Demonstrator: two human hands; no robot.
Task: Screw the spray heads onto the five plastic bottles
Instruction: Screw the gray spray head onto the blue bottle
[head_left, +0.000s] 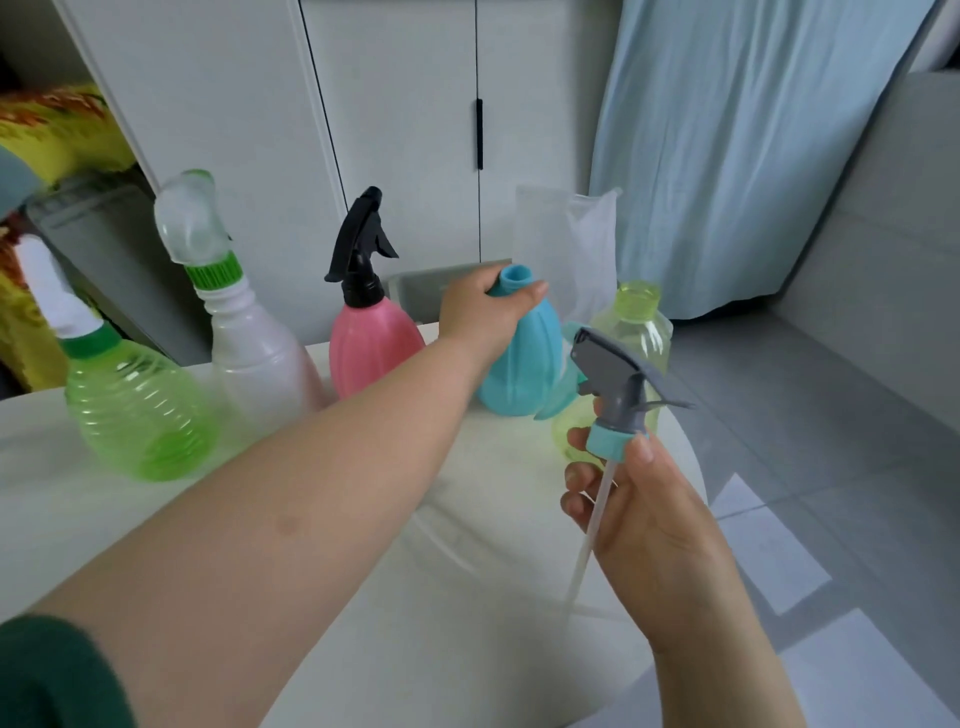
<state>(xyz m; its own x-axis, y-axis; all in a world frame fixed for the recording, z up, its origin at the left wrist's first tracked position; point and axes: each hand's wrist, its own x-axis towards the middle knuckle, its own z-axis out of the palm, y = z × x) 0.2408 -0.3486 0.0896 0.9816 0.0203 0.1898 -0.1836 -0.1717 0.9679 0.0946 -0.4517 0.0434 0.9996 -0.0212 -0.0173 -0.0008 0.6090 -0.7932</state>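
Three done. Left hand (478, 312) grips the blue bottle (524, 364), right hand (649, 509) holds its spray head (615, 374). Yellow bottle (638, 325) is headless too.

Bare tabletop (441, 597) lies open at lower centre. Across mid-frame, green bottle (135, 410), white bottle (260, 353), pink bottle (371, 348), blue bottle (524, 364) and yellow bottle (639, 332) stand close together.

2 bottles noted as opaque plastic, fluted, satin: blue bottle (519, 358), pink bottle (374, 348). Green bottle (140, 410): translucent plastic, ridged, glossy. White bottle (260, 358): milky plastic, smooth. Yellow-green bottle (639, 332): clear glossy plastic. Grey spray head (615, 376): matt hard plastic; its dip tube (592, 525) is seen as translucent. Table (363, 571): smooth, matt white. Curtain (727, 156): thin creased cloth. Sleeve (52, 675): soft matt fabric.
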